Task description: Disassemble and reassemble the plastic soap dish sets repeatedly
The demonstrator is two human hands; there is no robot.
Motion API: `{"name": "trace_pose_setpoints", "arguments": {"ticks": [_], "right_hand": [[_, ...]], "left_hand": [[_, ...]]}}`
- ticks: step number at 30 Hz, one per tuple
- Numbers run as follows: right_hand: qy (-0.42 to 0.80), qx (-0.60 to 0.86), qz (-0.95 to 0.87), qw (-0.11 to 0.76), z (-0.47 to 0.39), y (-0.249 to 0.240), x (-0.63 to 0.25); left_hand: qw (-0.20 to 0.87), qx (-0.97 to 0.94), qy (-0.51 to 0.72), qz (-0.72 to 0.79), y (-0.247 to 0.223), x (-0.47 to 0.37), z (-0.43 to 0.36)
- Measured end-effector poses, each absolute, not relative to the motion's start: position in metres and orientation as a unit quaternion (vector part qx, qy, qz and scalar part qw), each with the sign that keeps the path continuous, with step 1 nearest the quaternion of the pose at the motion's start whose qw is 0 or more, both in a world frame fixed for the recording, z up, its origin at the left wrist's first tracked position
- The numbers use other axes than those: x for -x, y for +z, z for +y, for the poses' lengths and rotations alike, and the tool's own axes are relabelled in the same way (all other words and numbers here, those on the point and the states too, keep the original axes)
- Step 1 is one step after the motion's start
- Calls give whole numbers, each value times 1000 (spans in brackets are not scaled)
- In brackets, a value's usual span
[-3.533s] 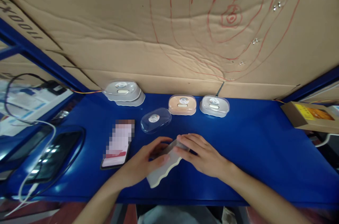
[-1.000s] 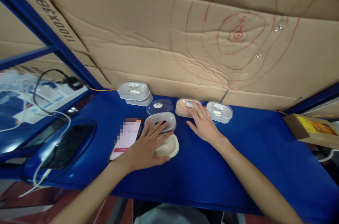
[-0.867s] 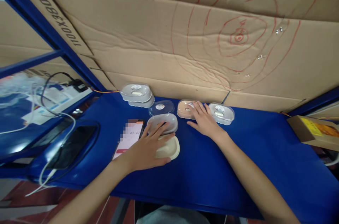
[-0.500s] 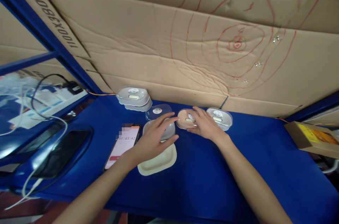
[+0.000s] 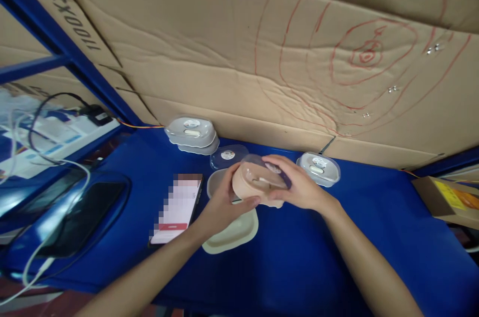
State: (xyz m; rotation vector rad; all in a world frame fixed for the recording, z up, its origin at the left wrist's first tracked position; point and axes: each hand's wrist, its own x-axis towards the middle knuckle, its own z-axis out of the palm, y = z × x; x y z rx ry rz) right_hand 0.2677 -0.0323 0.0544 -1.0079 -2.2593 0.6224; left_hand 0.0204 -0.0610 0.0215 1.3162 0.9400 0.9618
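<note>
A pink container (image 5: 249,184) with a clear lid is held up above the blue table, tilted, between both hands. My left hand (image 5: 226,202) grips its left side, thumb at the front. My right hand (image 5: 295,184) holds its right side and the lid's edge. Below my left hand lies a cream tray (image 5: 232,237). Partly hidden behind my left hand is a greyish container (image 5: 216,182), with a loose clear lid (image 5: 228,155) bearing a round sticker behind it. A lidded white container (image 5: 320,169) stands to the right of my right hand.
Stacked lidded containers (image 5: 192,135) stand at the back left. A phone (image 5: 177,212) lies left of the tray, and a dark device with cables (image 5: 80,217) is farther left. The cardboard wall (image 5: 224,57) rises behind. An open cardboard box (image 5: 445,199) sits at the right edge.
The pink container has been taken hold of by both hands, lifted off the table and tilted. My left hand has moved right to it. The camera view has shifted slightly.
</note>
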Motion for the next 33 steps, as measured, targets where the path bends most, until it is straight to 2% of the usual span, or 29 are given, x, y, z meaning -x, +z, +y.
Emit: {"name": "trace_pose_setpoints", "arguments": {"ticks": [6,11,17,23,28,33], "right_hand": [[84,507,-828,222,4,30,-280],[84,513,-836,174,24,6,-276],[119,517,-832,162,28,-4,-272],[192,483,-831,197,0,47,-277],[402,370,-828,126,-39,96,-264],[402,415,-808,118,-54,109,-255]], "left_hand": [[633,-573,361,376,30,-17,-67],[657,-578,331,352,31,-16,-73],[691,-549,323,342,25,-18,-72],[677,-503,381,379,28,-22,-71],[668,-486,433,361,30,-24,-71],[681,-482,424,354,25,-28,-74]]}}
